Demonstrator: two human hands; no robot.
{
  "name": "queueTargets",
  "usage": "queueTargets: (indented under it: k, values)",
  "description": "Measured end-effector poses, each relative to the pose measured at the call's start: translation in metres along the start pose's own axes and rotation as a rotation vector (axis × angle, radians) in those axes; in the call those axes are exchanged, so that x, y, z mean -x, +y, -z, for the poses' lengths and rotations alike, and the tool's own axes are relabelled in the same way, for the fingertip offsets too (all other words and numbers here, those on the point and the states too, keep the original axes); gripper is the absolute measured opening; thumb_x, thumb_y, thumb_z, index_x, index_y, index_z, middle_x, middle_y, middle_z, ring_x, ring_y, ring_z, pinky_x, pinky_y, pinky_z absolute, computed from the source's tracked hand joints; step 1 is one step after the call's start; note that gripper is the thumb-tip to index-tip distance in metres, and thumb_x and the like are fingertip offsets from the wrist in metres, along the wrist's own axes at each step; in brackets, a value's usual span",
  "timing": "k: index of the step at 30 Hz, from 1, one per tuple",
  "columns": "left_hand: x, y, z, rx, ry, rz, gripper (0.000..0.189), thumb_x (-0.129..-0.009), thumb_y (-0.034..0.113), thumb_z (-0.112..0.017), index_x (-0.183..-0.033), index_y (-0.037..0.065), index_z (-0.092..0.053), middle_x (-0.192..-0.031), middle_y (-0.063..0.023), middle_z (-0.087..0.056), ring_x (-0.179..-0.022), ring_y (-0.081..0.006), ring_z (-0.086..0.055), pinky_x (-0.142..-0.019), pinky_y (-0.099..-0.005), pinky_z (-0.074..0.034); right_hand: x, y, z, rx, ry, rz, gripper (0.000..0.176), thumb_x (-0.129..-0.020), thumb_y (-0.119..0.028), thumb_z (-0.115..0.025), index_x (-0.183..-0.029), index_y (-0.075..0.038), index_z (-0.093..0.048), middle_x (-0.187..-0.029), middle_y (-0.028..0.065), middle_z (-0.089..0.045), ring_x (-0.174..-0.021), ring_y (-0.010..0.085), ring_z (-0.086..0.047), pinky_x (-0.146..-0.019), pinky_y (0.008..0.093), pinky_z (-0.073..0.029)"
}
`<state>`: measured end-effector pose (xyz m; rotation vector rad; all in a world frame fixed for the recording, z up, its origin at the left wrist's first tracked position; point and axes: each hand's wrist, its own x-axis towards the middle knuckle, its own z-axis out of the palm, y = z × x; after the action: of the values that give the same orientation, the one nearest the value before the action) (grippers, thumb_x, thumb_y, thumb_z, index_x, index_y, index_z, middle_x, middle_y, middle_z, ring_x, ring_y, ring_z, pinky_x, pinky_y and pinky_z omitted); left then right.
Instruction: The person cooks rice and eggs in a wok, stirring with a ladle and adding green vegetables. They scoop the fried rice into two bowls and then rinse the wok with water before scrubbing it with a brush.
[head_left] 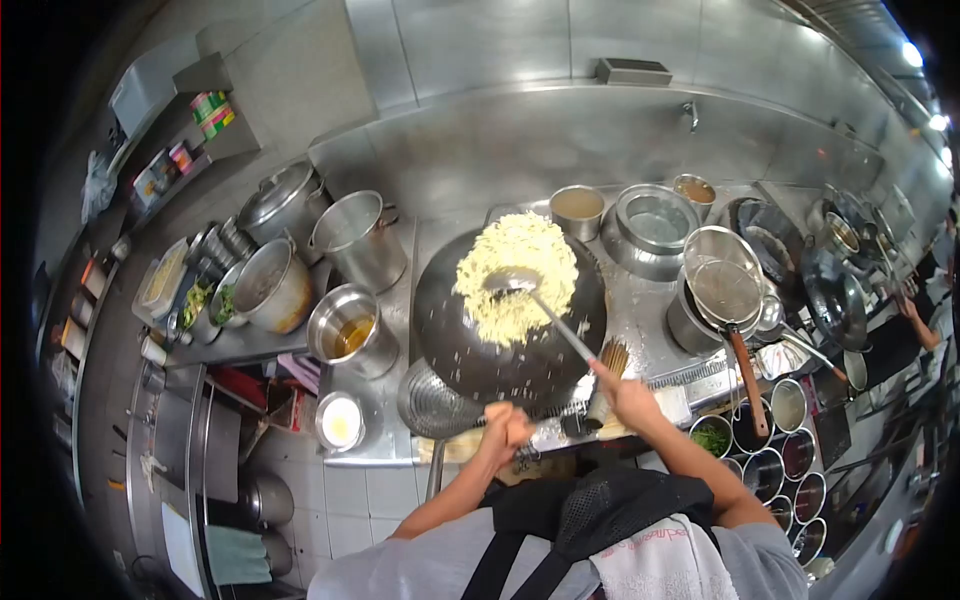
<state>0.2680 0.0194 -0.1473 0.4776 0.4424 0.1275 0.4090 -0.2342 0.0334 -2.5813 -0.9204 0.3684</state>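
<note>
Over wok [450, 345], ladle [556, 326] diagonal, bowl far-left.

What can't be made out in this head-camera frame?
Head view:
1. Grip of the wok: hidden under the shut left hand.
2. Handle end of the ladle: inside the right hand.
3. Seasoning cups: contents too small to tell.
4. Co-worker: mostly cut off by the right edge.
</note>
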Motion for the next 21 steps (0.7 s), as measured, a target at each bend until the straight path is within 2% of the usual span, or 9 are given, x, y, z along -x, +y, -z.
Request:
queueTargets:
  k: [1, 7, 9, 10, 12, 15, 17, 19, 21]
  values:
    - [0.019, 0.01, -0.012, -0.259, 0.041, 0.014, 0.008, -0.097, 0.018, -0.056, -0.096, 0.012, -0.052, -0.084, -0.0085, -0.06, -0.071, -0.0219, -0.061, -0.054, -0.0362, -0.054, 0.003, -0.006, 0.004, -0.025, 0.03, 0.018, 0.056, -0.099, -0.025, -0.054, -0.151, -0.032, -0.037, -0.078, 0.0285, -0.065, -0.074, 0.0456, -0.065, -0.07, 0.0546, -0.052]
    - [-0.049, 0.07, -0.047, -0.059, 0.054, -0.003, 0.011, -0.095, 0.022, -0.059, -0.098, 0.013, -0.053, -0.085, -0.0084, -0.062, -0.072, -0.0228, -0.062, -0.06, -0.0433, -0.057, 0.078, 0.011, 0.016, -0.421, -0.136, 0.043, 0.06, -0.097, -0.021, -0.061, -0.153, -0.027, -0.039, -0.08, 0.02, -0.069, -0.075, 0.0351, -0.07, -0.079, 0.0403, -0.054]
    - [-0.014, 0.063, -0.036, 0.184, -0.084, -0.017, 0.009, -0.095, 0.019, -0.057, -0.101, 0.014, -0.052, -0.087, -0.0109, -0.061, -0.074, -0.0233, -0.062, -0.058, -0.045, -0.057, 0.099, 0.055, 0.005, -0.385, -0.11, 0.168, 0.06, -0.096, -0.016, -0.063, -0.151, -0.028, -0.043, -0.088, 0.0206, -0.07, -0.083, 0.0307, -0.072, -0.084, 0.0389, -0.053]
    - [0.019, 0.072, -0.076, -0.048, 0.186, -0.04, 0.01, -0.093, 0.016, -0.056, -0.103, 0.016, -0.052, -0.088, -0.0115, -0.06, -0.071, -0.0224, -0.061, -0.055, -0.0436, -0.055, 0.105, 0.059, 0.011, -0.448, -0.065, 0.236, 0.059, -0.095, -0.016, -0.065, -0.149, -0.027, -0.045, -0.093, 0.021, -0.07, -0.088, 0.0294, -0.072, -0.086, 0.0392, -0.053]
    - [0.009, 0.084, -0.09, -0.054, 0.099, -0.013, 0.01, -0.092, 0.014, -0.056, -0.102, 0.015, -0.052, -0.088, -0.0101, -0.059, -0.069, -0.0226, -0.061, -0.053, -0.0418, -0.054, 0.106, 0.059, 0.02, -0.425, -0.025, 0.295, 0.056, -0.092, -0.018, -0.069, -0.145, -0.028, -0.053, -0.109, 0.0222, -0.068, -0.102, 0.0327, -0.07, -0.092, 0.0399, -0.051]
    - [-0.058, 0.082, -0.059, -0.079, -0.038, 0.046, 0.01, -0.089, 0.019, -0.064, -0.091, 0.011, -0.057, -0.079, -0.0072, -0.062, -0.065, -0.0249, -0.061, -0.057, -0.0395, -0.055, 0.053, 0.016, 0.024, 0.072, -0.184, 0.006, 0.053, -0.099, -0.029, -0.052, -0.15, -0.037, -0.04, -0.084, 0.0247, -0.067, -0.075, 0.0435, -0.066, -0.068, 0.0539, -0.052]
    - [-0.034, 0.06, -0.072, -0.1, 0.046, -0.109, 0.013, -0.089, 0.021, -0.065, -0.095, 0.013, -0.056, -0.082, -0.0079, -0.062, -0.062, -0.0253, -0.061, -0.054, -0.038, -0.053, 0.006, 0.008, -0.002, 0.035, -0.039, 0.029, 0.053, -0.099, -0.024, -0.049, -0.15, -0.036, -0.039, -0.08, 0.0249, -0.066, -0.072, 0.0424, -0.065, -0.066, 0.0539, -0.051]
    - [-0.028, 0.021, -0.004, 0.134, -0.193, 0.017, 0.012, -0.091, 0.019, -0.063, -0.097, 0.014, -0.054, -0.082, -0.009, -0.06, -0.062, -0.0252, -0.06, -0.05, -0.0371, -0.051, -0.017, -0.004, -0.015, 0.004, 0.073, 0.029, 0.056, -0.098, -0.025, -0.054, -0.151, -0.036, -0.038, -0.075, 0.0265, -0.065, -0.072, 0.0442, -0.065, -0.069, 0.055, -0.05]
    - [0.027, 0.008, -0.009, -0.124, 0.098, 0.049, 0.008, -0.093, 0.019, -0.059, -0.094, 0.015, -0.053, -0.081, -0.007, -0.058, -0.061, -0.0238, -0.059, -0.049, -0.0356, -0.05, -0.002, -0.025, 0.008, -0.082, 0.063, 0.048, 0.056, -0.098, -0.023, -0.055, -0.15, -0.033, -0.04, -0.075, 0.0267, -0.065, -0.073, 0.0455, -0.065, -0.069, 0.0552, -0.05]
